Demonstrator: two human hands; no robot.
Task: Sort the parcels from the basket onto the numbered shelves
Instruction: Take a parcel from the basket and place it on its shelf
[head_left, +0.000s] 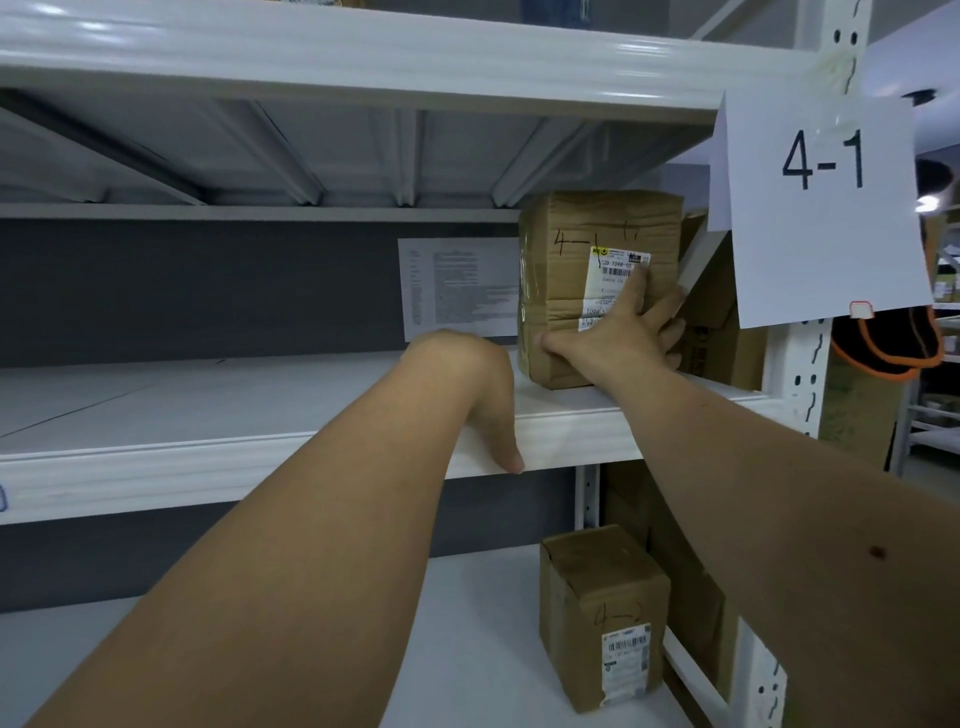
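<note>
A brown cardboard parcel (571, 270) marked "4-1" in pen stands upright on the white shelf (208, 405), at its right end. My right hand (618, 327) lies flat against the parcel's front, fingers spread over its white shipping label. My left hand (483, 395) rests on the shelf's front edge, its fingers hanging over the lip. A paper sign (826, 208) reading "4-1" hangs on the upright post to the right. The basket is out of view.
Another brown box (722, 332) stands behind and right of the parcel. On the shelf below sits a smaller parcel (602, 613) marked "4-2". A printed sheet (457, 286) is stuck on the dark back wall. A shelf board runs overhead.
</note>
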